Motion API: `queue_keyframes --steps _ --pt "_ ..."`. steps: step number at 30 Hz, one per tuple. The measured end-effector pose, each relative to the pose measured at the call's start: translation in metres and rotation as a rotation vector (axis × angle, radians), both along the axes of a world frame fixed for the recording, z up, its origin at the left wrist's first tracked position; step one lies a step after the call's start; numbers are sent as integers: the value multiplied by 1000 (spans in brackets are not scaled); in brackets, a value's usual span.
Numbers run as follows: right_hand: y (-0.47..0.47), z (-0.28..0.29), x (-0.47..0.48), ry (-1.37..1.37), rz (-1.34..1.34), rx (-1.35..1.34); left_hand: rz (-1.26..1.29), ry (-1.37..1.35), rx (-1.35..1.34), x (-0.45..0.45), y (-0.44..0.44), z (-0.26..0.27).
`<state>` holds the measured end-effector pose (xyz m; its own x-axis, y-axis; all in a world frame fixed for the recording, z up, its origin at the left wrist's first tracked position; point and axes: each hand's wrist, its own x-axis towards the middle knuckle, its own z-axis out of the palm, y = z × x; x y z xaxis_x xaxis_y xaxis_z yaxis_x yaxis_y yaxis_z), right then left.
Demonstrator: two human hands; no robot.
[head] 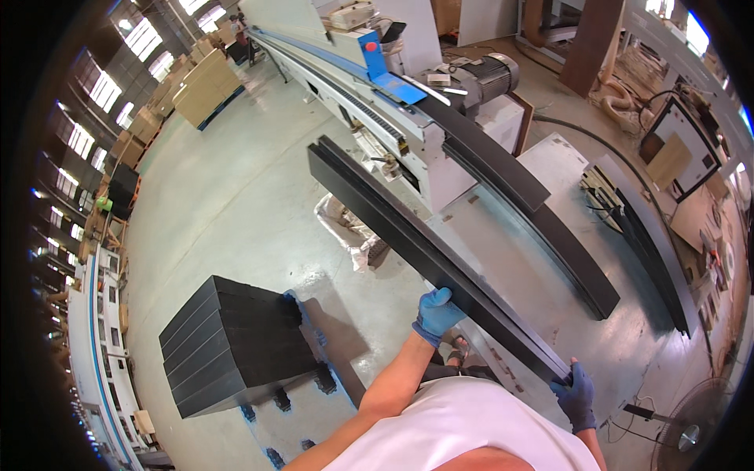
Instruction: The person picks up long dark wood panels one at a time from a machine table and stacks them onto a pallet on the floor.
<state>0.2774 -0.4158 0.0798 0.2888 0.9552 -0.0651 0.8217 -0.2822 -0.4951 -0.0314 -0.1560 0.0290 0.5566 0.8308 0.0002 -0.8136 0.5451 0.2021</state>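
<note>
Both of my hands, in blue work gloves, hold a bundle of long black boards (406,247) that runs diagonally in front of my body. My left hand (439,315) grips its near side around the middle, thumb over the board face. Close to the lower right end, my right hand (575,394) has hold of the other part. A lengthwise gap shows between the boards. Beyond them, more long black boards (565,253) extend from the machine's end over a pale table (500,221).
A long white-and-blue machine (377,112) with a red button and an electric motor (495,73) stands ahead. Lower left, a stack of black boards (230,341) rests on a blue-edged pallet (347,382). Further boards (648,259) lie right, above a floor fan (686,435).
</note>
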Motion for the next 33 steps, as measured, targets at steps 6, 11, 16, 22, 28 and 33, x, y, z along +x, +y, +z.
queue_keyframes --steps 6,11,16,22,28,33 --pt "22 -33 -5 89 73 70 23 -5 237 -22 -14 28" --pt "39 -44 -19 101 134 70 60 -43 265 -46 -22 44" --pt "42 -36 -28 78 121 81 48 122 290 -59 -24 54" --pt "49 -45 -28 74 127 64 72 230 254 -72 -29 45" --pt "69 -34 -36 -20 195 68 147 240 127 -94 -40 34" --pt "106 -21 -77 42 326 252 296 84 61 -150 -33 21"
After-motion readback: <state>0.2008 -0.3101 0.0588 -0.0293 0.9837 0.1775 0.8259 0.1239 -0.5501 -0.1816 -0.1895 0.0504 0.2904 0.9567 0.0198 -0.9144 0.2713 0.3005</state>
